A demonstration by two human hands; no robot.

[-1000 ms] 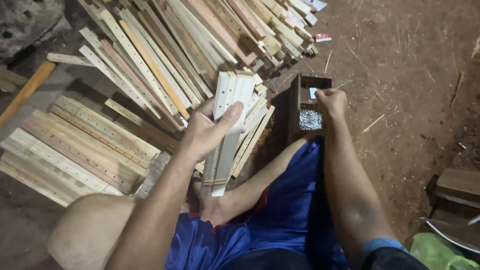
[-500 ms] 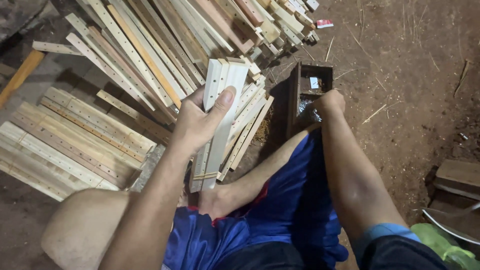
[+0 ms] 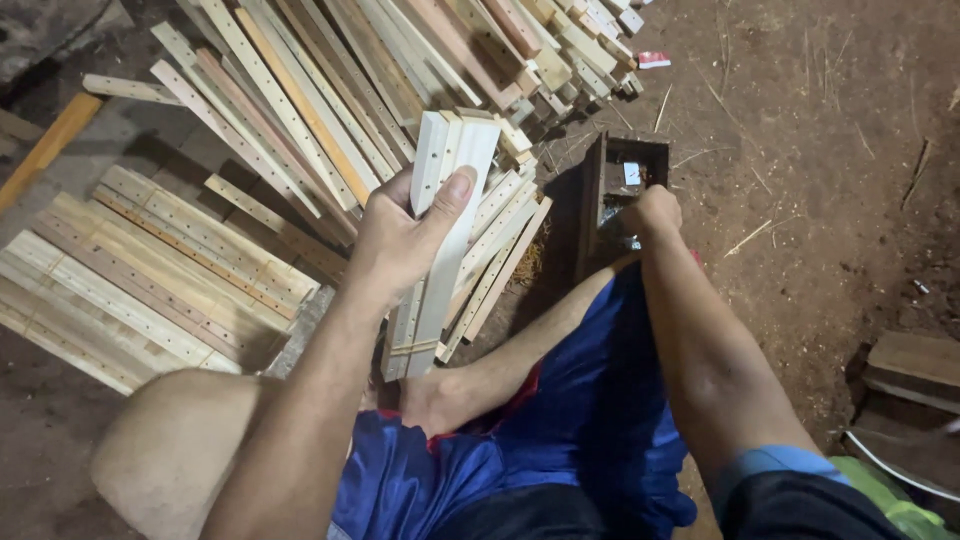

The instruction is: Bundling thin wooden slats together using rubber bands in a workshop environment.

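My left hand (image 3: 400, 240) grips a bundle of pale wooden slats (image 3: 440, 260) with small drilled holes, held upright and tied near its lower end, which rests by my bare foot (image 3: 450, 395). My right hand (image 3: 652, 212) is reaching into a small dark wooden box (image 3: 640, 160) holding small metal pieces; the fingers are hidden inside, so what they hold cannot be seen. More loose slats (image 3: 500, 250) fan out behind the bundle.
A big heap of long wooden strips (image 3: 380, 60) lies ahead. Flat stacks of drilled slats (image 3: 150, 270) sit at the left. Brown dirt floor (image 3: 820, 150) spreads to the right, with wood blocks (image 3: 915, 365) at the right edge. My blue shorts (image 3: 560, 430) fill the bottom.
My right hand has drawn back a little from above the box's far side to its near side. My left hand keeps hold of the bundle.
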